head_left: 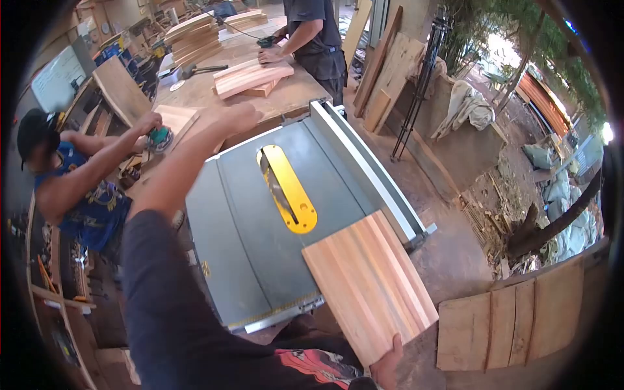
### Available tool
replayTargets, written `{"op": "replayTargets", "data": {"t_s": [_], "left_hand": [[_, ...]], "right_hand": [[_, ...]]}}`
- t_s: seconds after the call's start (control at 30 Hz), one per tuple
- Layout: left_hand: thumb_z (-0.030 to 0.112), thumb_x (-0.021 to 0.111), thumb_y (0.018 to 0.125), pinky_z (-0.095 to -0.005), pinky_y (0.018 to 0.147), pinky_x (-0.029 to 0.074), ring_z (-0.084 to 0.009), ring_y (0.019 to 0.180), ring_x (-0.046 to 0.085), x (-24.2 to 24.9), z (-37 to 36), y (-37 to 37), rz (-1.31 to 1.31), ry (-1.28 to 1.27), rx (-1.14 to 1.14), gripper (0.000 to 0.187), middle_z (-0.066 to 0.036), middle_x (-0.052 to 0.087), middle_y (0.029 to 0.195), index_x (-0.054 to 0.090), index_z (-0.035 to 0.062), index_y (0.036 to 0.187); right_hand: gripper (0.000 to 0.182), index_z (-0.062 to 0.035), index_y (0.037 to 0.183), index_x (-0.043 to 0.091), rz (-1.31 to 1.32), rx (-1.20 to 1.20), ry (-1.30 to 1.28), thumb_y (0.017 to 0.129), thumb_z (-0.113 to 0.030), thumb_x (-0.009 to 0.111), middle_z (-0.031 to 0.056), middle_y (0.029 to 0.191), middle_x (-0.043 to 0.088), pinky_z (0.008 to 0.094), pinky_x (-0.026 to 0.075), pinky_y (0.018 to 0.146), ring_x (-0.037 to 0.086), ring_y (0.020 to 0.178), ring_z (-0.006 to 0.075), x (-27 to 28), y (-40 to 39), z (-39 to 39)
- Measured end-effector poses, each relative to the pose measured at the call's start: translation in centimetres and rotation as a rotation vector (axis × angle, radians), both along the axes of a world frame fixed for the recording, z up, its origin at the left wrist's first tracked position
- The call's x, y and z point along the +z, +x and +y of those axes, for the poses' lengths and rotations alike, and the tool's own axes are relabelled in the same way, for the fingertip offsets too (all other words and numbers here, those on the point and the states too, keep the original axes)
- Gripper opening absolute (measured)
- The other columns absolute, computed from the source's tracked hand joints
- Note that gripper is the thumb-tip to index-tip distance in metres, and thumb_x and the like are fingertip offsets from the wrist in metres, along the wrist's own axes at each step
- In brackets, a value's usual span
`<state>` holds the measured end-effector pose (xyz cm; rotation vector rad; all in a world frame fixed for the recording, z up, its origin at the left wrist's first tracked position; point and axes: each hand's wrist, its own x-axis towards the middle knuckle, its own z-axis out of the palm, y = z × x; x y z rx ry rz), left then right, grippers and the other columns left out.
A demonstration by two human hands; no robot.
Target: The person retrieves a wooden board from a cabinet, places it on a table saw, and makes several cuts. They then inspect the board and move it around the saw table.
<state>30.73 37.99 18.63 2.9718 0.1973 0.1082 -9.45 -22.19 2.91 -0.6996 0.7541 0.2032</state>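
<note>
My right hand (389, 363) grips the near corner of a striped wooden board (374, 286), thumb on its top face. The board's far end lies on the grey table saw (237, 227), close to the fence (367, 169), while its near end sticks out past the saw's front edge. My left arm stretches across the saw's left side. Its hand (239, 119) is over the far edge, by the workbench (302, 91), with the fingers mostly turned from view. Between my arms the saw blade (276, 185) stands in a yellow insert plate (300, 218).
At left, a person holds a green sander (159, 138) on a board. Another person works with a green power tool (266, 41) on a wooden panel (252, 77). A hammer (205, 69) and stacked boards (193, 39) are behind. Wooden planks (513, 318) lie at lower right.
</note>
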Motion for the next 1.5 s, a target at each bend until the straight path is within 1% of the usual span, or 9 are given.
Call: {"op": "replayTargets", "data": {"t_s": [0.17,0.27,0.53,0.77,0.83,0.97,1.2,1.3,1.5], "left_hand": [[0.039,0.049,0.095,-0.0488,0.107,0.043,-0.0426,0.124,0.058,-17.0,3.6,18.2,0.073,0.041,-0.058,0.049,-0.026,0.063,0.129,0.070,0.0007,0.118],[0.044,0.052,0.094,-0.0499,0.112,0.039,-0.0400,0.132,0.053,-21.9,1.3,20.9,0.069,-0.273,0.373,0.058,-0.021,0.056,0.143,0.061,0.0031,0.134],[0.056,0.061,0.092,-0.0556,0.116,0.030,-0.0336,0.137,0.050,-22.1,0.6,22.8,0.159,-0.459,0.398,0.066,-0.017,0.056,0.144,0.058,0.0101,0.139],[0.046,0.053,0.096,-0.0506,0.113,0.037,-0.0356,0.129,0.056,-15.8,-5.0,20.2,0.287,0.133,0.218,0.049,-0.018,0.064,0.132,0.071,0.0084,0.123],[0.035,0.055,0.094,-0.0495,0.115,0.035,-0.0392,0.133,0.050,-15.1,-6.8,19.1,0.239,0.173,0.188,0.045,-0.025,0.058,0.137,0.068,0.0039,0.124],[0.026,0.058,0.092,-0.0489,0.117,0.031,-0.0456,0.138,0.041,-11.6,-8.7,16.1,-0.138,0.090,0.070,0.048,-0.031,0.046,0.146,0.059,-0.0022,0.130],[0.007,0.064,0.091,-0.0456,0.102,0.045,-0.0420,0.116,0.060,0.1,-31.2,-17.6,-0.745,-0.394,-0.303,0.035,-0.023,0.064,0.124,0.061,-0.0033,0.124],[0.008,0.062,0.094,-0.0433,0.097,0.046,-0.0332,0.107,0.061,-7.8,-38.3,-32.5,-0.717,-0.594,0.121,0.024,-0.019,0.065,0.110,0.063,-0.0062,0.113],[0.023,0.054,0.102,-0.0323,0.073,0.058,-0.0228,0.089,0.066,-26.1,-43.6,-48.4,-0.127,-1.490,0.803,0.033,-0.015,0.065,0.105,0.061,-0.0043,0.119]], "right_hand": [[0.076,0.0003,0.149,0.033,0.048,-0.016,-0.220,0.095,-0.048,0.057,0.0252,0.143,0.050,0.0555,0.043,0.108,0.053,0.128,0.0423,0.8,0.9,0.2],[0.098,0.0001,0.152,0.024,0.307,0.092,-0.265,0.087,-0.060,0.066,0.0294,0.143,0.048,0.0549,0.042,0.110,0.050,0.130,0.0434,5.9,2.0,1.6],[0.101,0.0009,0.150,0.023,0.977,0.007,-0.437,0.084,-0.054,0.075,0.0275,0.134,0.053,0.0549,0.050,0.096,0.058,0.116,0.0397,-0.2,-0.3,-1.6],[0.086,-0.0037,0.138,0.038,0.603,-0.028,-0.382,0.081,-0.054,0.078,0.0160,0.105,0.059,0.0472,0.057,0.079,0.063,0.093,0.0280,-1.7,0.0,-2.7],[0.106,-0.0012,0.153,0.023,0.810,0.209,-0.033,0.081,-0.056,0.078,0.0277,0.146,0.043,0.0514,0.050,0.099,0.054,0.127,0.0330,-15.8,-8.3,-9.1],[0.089,-0.0002,0.150,0.029,0.468,0.141,0.053,0.088,-0.050,0.068,0.0258,0.144,0.047,0.0541,0.046,0.103,0.054,0.127,0.0368,-11.1,-2.5,-4.0],[0.059,0.0022,0.142,0.044,-0.066,0.280,-0.031,0.093,-0.022,0.066,0.0206,0.135,0.057,0.0540,0.048,0.102,0.059,0.120,0.0384,-14.9,-1.2,-5.8],[0.058,0.0021,0.142,0.042,-0.091,0.165,0.231,0.091,-0.008,0.069,0.0214,0.131,0.058,0.0519,0.051,0.101,0.060,0.120,0.0352,-5.1,1.3,-4.7],[0.052,0.0029,0.135,0.048,-0.161,0.102,0.234,0.089,-0.007,0.071,0.0181,0.128,0.061,0.0479,0.053,0.101,0.063,0.115,0.0331,-5.5,1.6,-4.9]]}}
